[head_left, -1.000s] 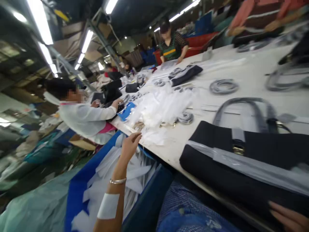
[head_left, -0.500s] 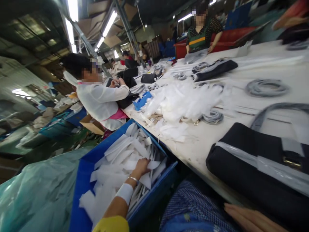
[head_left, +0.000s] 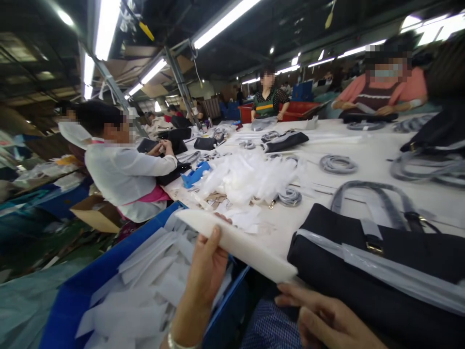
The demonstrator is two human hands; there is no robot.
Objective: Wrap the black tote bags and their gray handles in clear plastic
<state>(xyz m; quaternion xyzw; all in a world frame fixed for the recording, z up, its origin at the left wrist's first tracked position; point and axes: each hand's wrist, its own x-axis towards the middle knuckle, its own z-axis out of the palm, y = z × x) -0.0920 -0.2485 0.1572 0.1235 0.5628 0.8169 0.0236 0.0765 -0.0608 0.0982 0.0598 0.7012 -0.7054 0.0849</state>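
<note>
So, L hand pinching white strip; R hand loosely spread nr its lower end.

Factory workshop: co-workers around long worktable, strip lights.

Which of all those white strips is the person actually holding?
The white strip pinched between the left hand's thumb and fingers, one end near the right hand. The others lie piled in the blue bin.

Left fingers pinch white strip (tilted); right fingers near its lower end
</note>
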